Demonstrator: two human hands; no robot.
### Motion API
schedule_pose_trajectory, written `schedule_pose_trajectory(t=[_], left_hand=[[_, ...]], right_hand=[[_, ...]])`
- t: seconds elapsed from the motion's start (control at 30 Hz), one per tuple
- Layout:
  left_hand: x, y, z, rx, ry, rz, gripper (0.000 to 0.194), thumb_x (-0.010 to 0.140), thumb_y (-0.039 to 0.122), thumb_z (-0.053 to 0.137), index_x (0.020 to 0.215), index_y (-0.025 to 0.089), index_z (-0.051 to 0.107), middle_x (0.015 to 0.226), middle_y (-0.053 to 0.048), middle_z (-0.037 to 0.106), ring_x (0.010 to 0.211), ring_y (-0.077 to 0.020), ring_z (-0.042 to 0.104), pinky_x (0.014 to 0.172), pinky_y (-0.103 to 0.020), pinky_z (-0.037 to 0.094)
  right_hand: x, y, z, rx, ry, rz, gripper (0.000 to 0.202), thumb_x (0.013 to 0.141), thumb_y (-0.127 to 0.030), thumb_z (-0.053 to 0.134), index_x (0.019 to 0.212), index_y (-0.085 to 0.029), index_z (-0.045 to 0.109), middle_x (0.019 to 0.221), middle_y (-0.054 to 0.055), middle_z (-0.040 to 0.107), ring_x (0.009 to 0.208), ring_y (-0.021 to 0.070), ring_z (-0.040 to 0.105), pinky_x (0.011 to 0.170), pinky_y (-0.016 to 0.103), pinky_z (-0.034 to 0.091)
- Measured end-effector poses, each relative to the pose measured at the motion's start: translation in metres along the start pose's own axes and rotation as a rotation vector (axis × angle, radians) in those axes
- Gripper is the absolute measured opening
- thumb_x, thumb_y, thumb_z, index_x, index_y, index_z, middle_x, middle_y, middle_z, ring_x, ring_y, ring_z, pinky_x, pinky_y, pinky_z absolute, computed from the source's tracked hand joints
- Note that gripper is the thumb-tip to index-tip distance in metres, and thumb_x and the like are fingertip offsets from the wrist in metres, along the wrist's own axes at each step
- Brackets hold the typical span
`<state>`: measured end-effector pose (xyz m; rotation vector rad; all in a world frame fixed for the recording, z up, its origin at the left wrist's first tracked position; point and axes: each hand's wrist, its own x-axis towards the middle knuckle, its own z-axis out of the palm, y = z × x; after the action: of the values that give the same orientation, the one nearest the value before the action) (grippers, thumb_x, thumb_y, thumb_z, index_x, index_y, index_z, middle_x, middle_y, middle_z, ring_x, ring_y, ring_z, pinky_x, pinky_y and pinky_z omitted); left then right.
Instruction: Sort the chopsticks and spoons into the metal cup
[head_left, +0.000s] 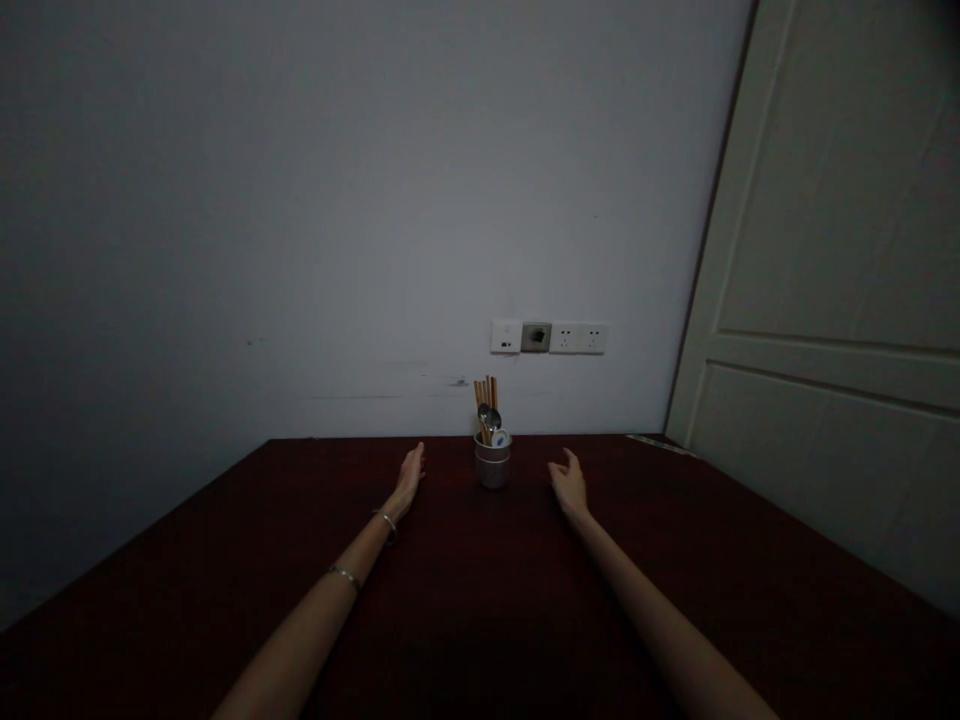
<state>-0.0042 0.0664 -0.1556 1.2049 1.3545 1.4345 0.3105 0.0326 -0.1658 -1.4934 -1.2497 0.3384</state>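
Grey cup (493,473) of chopsticks (493,391) and spoons (493,420) on dark-red table (465,570)

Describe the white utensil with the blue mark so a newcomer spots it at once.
On the dark red table, a grey cylindrical container stands between the bare left hand and bare right hand. At its right rim sits the white rounded utensil; its pale face and blue mark set it apart from the metal spoons and slim brown chopsticks.

Chopsticks (493,392) and spoons (493,420) stand in the cup (493,470) on the table (480,590).
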Motion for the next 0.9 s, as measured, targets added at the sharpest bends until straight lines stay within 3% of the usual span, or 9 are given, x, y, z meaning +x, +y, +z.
schedule_pose_trajectory(t=[0.1, 0.2, 0.33, 0.53, 0.7, 0.9], left_hand=[[-0.008, 0.005, -0.017, 0.129, -0.044, 0.092, 0.044, 0.081, 0.054, 0.038, 0.096, 0.017, 0.056, 0.110, -0.011, 0.057, 0.104, -0.0248, 0.051, 0.088, -0.035, 0.040], [-0.020, 0.010, -0.031, 0.282, -0.064, 0.182, 0.041, 0.081, 0.052, 0.039, 0.094, 0.018, 0.057, 0.106, -0.009, 0.059, 0.104, -0.0247, 0.051, 0.094, -0.035, 0.034], [-0.035, 0.009, -0.044, 0.415, -0.054, 0.178, 0.038, 0.082, 0.047, 0.041, 0.096, 0.016, 0.056, 0.108, -0.012, 0.059, 0.108, -0.0250, 0.050, 0.098, -0.035, 0.029], [-0.045, 0.004, -0.047, 0.457, -0.076, 0.134, 0.039, 0.074, 0.043, 0.052, 0.102, 0.015, 0.054, 0.133, -0.016, 0.043, 0.129, -0.0254, 0.029, 0.105, -0.032, 0.015], [-0.054, -0.001, -0.049, 0.459, -0.108, 0.121, 0.046, 0.069, 0.045, 0.057, 0.103, 0.015, 0.055, 0.138, -0.017, 0.036, 0.133, -0.0268, 0.019, 0.107, -0.034, 0.008], [-0.060, -0.010, -0.048, 0.520, -0.120, 0.230, 0.056, 0.061, 0.053, 0.061, 0.100, 0.013, 0.057, 0.136, -0.022, 0.036, 0.133, -0.0314, 0.013, 0.107, -0.037, 0.006]], right_hand=[[-0.007, -0.004, -0.010, -0.057, -0.002, 0.027, 0.056, 0.076, -0.031, 0.039, 0.128, -0.013, 0.041, 0.101, 0.011, 0.065, 0.097, 0.0212, 0.060, 0.087, 0.031, 0.042], [-0.014, -0.006, -0.017, -0.155, -0.115, -0.011, 0.054, 0.076, -0.028, 0.041, 0.127, -0.012, 0.044, 0.106, 0.012, 0.063, 0.100, 0.0206, 0.059, 0.088, 0.029, 0.041], [-0.025, -0.002, -0.018, -0.393, -0.296, -0.103, 0.058, 0.076, -0.027, 0.046, 0.130, -0.008, 0.040, 0.118, 0.016, 0.057, 0.109, 0.0230, 0.053, 0.091, 0.030, 0.039], [-0.041, 0.000, -0.013, -0.681, -0.385, -0.305, 0.045, 0.082, -0.024, 0.037, 0.121, -0.007, 0.053, 0.126, 0.016, 0.051, 0.121, 0.0227, 0.042, 0.099, 0.031, 0.031], [-0.043, -0.003, -0.012, -0.712, -0.391, -0.314, 0.043, 0.083, -0.024, 0.038, 0.119, -0.007, 0.055, 0.125, 0.017, 0.051, 0.121, 0.0240, 0.041, 0.100, 0.033, 0.030], [-0.042, 0.000, -0.011, -0.727, -0.399, -0.320, 0.044, 0.083, -0.024, 0.037, 0.119, -0.006, 0.055, 0.126, 0.017, 0.051, 0.122, 0.0241, 0.041, 0.100, 0.033, 0.029]])
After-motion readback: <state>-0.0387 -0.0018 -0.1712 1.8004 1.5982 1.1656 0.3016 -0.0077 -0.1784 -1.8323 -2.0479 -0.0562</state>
